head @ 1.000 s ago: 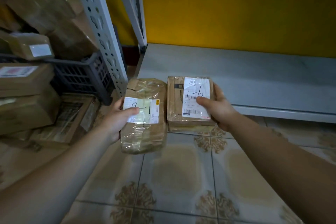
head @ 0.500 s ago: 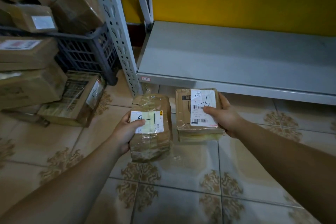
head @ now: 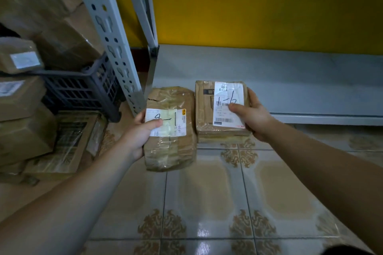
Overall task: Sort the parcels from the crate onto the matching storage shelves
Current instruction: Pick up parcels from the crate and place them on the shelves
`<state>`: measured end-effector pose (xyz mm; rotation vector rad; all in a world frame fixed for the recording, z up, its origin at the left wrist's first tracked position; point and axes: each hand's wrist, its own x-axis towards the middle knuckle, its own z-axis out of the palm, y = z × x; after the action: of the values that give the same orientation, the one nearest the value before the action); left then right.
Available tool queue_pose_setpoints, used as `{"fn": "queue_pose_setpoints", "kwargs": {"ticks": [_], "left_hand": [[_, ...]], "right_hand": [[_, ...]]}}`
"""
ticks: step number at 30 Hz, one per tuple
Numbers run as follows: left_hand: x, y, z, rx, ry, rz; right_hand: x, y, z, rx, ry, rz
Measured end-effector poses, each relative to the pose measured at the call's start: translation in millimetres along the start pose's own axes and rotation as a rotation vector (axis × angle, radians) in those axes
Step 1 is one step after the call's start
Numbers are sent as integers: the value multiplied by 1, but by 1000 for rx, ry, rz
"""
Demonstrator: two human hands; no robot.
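The left hand (head: 136, 136) grips a taped brown parcel (head: 172, 151), with its thumb on the 9-1 label (head: 165, 122). This parcel is up in the air, just in front of the left corner of the low grey shelf (head: 290, 80). The right hand (head: 252, 118) grips a small box parcel (head: 205, 114) with a 1-6 label (head: 226, 93), over the front edge of that shelf. A dark crate (head: 83, 87) stands left of the shelf.

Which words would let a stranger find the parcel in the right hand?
Start at the grey shelf under the yellow wall. Before its edge, the right hand holds a brown parcel. Its label reads 1-6; the neighbouring parcel reads 9-1.
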<state>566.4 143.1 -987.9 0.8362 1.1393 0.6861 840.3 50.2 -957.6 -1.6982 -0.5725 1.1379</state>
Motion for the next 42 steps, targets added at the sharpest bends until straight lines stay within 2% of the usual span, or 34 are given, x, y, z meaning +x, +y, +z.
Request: {"fn": "queue_pose_setpoints", "kwargs": {"ticks": [6,11,20,22,24,26,27,29,31,33,37,42], "left_hand": [[9,47,22,17,-45,3],[60,55,51,49,-40,20],[144,41,99,120,107,77],[158,37,104,187,132,115],[165,37,107,387,134,217],[164,38,104,743,113,355],[164,38,99,930,67,437],[156,40,88,1259,-130,561],[153,40,77,1581,-341,562],[152,39,74,1776,-380,560],[160,36,87,1709,-226,524],[197,50,137,1498,149,352]], "right_hand": [[2,-50,1,-17,82,5],[42,-50,-18,-7,65,-21],[133,-36,-40,3,120,-8],[149,-35,-42,-78,143,8],[156,-36,-45,-293,187,-31],[151,-35,-54,-549,219,-210],[144,-36,-60,-678,182,-347],[132,-41,-68,-1032,-31,-553],[132,-40,-72,-1321,-204,-548],[138,-36,-68,-1387,-179,-503],[152,-37,-42,-1322,44,-456],[168,-52,-32,-1336,61,-393]]}}
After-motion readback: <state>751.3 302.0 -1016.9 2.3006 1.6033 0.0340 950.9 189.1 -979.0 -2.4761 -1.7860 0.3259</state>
